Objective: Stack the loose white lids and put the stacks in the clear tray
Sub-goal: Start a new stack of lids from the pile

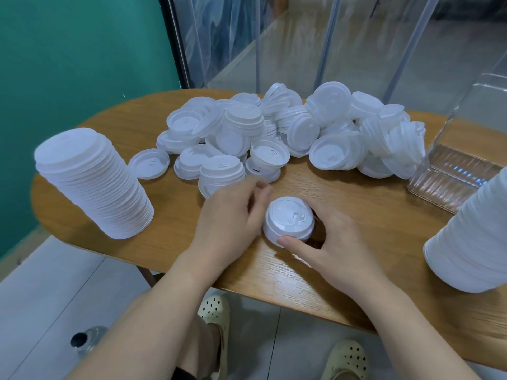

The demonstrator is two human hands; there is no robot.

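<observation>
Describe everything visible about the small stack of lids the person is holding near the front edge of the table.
The small stack of lids is a short pile of nested white plastic lids, top face up, with a raised rim and an embossed mark on the top lid. It stands upright on the wooden table, apart from the loose pile behind it. The right hand curls round its right side, thumb on the front; the left hand touches its left side.

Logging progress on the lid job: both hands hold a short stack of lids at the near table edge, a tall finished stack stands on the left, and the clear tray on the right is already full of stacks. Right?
Not quite. The head view shows the clear tray holding no stacks; the second tall stack stands on the table in front of it. The rest holds: left hand and right hand hold the short stack, and the tall stack stands left.
</observation>
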